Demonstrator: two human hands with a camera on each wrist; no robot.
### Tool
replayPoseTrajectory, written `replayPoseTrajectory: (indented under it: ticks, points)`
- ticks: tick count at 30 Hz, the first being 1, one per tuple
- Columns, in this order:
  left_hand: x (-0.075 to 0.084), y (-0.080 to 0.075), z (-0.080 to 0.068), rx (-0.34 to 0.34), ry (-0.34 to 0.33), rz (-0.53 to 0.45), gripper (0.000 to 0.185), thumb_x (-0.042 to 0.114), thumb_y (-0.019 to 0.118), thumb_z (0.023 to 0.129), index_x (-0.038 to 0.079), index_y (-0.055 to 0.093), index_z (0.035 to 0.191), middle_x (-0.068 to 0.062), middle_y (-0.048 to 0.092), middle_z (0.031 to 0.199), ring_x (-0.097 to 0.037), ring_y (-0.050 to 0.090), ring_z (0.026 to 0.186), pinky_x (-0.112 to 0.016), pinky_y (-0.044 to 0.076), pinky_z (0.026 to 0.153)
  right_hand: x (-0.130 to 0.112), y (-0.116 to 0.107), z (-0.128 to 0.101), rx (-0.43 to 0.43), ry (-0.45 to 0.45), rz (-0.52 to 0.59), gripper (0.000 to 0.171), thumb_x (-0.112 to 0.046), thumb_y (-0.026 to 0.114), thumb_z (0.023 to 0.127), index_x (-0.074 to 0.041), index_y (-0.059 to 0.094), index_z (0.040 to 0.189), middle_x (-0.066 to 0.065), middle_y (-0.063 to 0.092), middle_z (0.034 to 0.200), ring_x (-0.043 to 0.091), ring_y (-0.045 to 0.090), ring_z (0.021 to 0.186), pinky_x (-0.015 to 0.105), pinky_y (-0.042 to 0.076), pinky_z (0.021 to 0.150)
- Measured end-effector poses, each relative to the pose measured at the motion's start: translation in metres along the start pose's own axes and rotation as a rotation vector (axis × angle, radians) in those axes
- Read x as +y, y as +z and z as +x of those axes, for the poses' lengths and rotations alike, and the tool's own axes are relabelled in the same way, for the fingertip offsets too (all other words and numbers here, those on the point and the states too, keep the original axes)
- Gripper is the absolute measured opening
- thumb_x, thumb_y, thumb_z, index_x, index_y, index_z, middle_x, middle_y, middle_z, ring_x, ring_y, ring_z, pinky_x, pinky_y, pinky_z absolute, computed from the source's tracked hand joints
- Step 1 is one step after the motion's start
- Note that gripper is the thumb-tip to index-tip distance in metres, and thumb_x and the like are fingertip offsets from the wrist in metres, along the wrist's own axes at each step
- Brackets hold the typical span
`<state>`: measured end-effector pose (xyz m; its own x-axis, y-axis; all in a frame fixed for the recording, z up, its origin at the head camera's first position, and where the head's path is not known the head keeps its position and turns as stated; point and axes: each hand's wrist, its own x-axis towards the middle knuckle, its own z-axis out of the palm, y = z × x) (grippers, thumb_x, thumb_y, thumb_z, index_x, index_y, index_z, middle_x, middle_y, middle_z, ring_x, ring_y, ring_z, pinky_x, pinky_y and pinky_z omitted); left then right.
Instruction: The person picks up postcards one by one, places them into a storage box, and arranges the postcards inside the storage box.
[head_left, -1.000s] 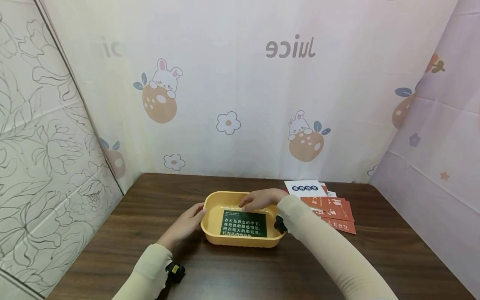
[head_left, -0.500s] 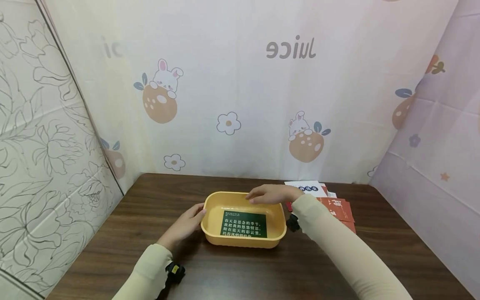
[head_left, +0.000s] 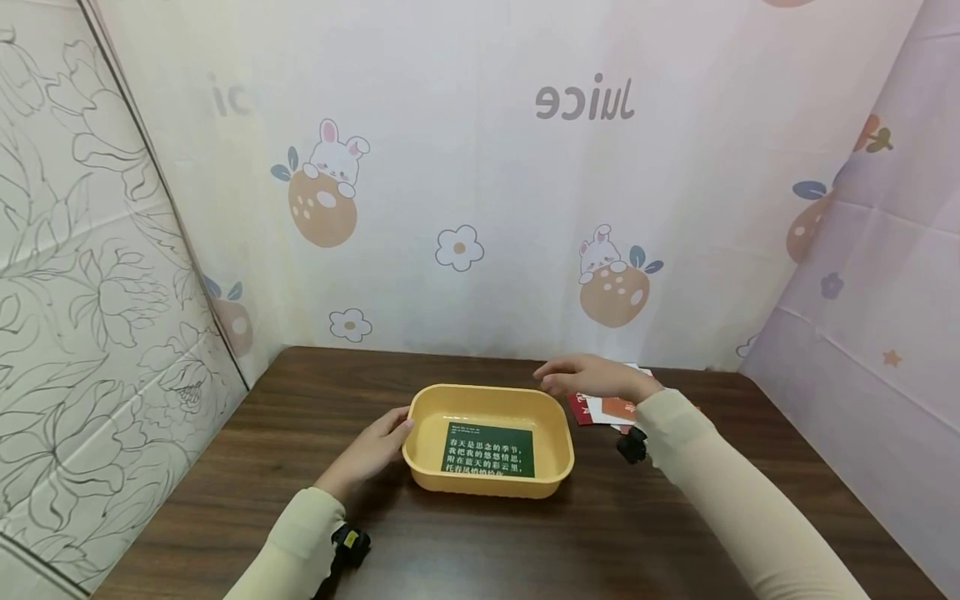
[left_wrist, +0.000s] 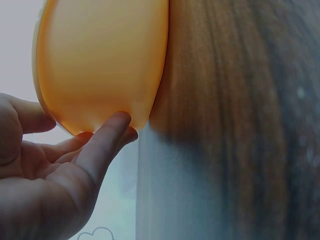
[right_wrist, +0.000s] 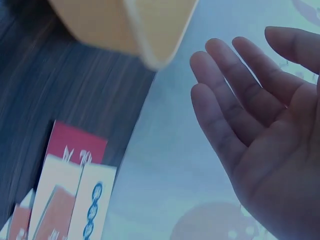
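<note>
A smooth, glossy yellow-orange plastic tub (head_left: 488, 440), rectangular with rounded corners and a rolled rim, is set on a dark wood-grain table (head_left: 480, 533) near its middle. A single dark green card (head_left: 490, 450) printed with white characters is seen lying flat on the tub floor. The left hand (head_left: 371, 447) is rested against the tub's left outer wall, fingers only lightly bent, fingertips (left_wrist: 117, 122) touching the plastic; nothing is gripped. The right hand (head_left: 588, 379) is held flat and spread, palm down, above the table just beyond the tub's far right corner, with nothing in it; straight fingers (right_wrist: 225, 107) are shown in the wrist view. Under and beside that hand, a loose overlapping pile of thin red and white paper cards (head_left: 603, 408) is laid on the table, just right of the tub. Cream sleeves (head_left: 720, 492) are worn. Thin printed sheeting (head_left: 480, 167) with rabbits and flowers is hung behind the table.
</note>
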<state>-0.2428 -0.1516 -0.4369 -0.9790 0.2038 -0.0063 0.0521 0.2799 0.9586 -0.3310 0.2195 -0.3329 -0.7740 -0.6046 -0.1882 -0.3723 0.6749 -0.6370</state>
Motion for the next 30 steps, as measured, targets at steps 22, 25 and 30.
replayPoseTrajectory:
  ticks: [22,25,30]
  points:
    - [-0.001,0.0,0.002,-0.016,0.012,-0.019,0.045,0.018,0.045,0.109,-0.005,0.041,0.148,-0.024,0.052,0.14,-0.035,0.057,0.122,-0.045,0.054,0.093,0.084,-0.017,-0.022,0.21,0.152,-0.011,0.043,-0.022,0.053,0.105,0.01,0.056,0.132,0.025,0.063,0.122,0.04,0.062,0.109,0.052,0.054,0.09]
    - [0.0,0.0,0.001,-0.021,0.013,-0.018,0.045,0.019,0.045,0.109,-0.004,0.041,0.148,-0.024,0.051,0.14,-0.035,0.058,0.122,-0.045,0.055,0.093,0.095,-0.014,-0.023,0.237,0.199,-0.013,0.044,-0.024,0.054,0.104,0.011,0.056,0.131,0.024,0.064,0.12,0.037,0.062,0.107,0.053,0.054,0.09]
    - [0.001,-0.001,0.0,-0.023,0.012,-0.019,0.046,0.019,0.046,0.109,-0.004,0.041,0.148,-0.024,0.052,0.14,-0.035,0.058,0.121,-0.045,0.055,0.092,0.109,-0.011,-0.025,0.323,0.277,-0.023,0.046,-0.028,0.057,0.103,0.01,0.058,0.13,0.026,0.062,0.12,0.04,0.061,0.107,0.055,0.053,0.089]
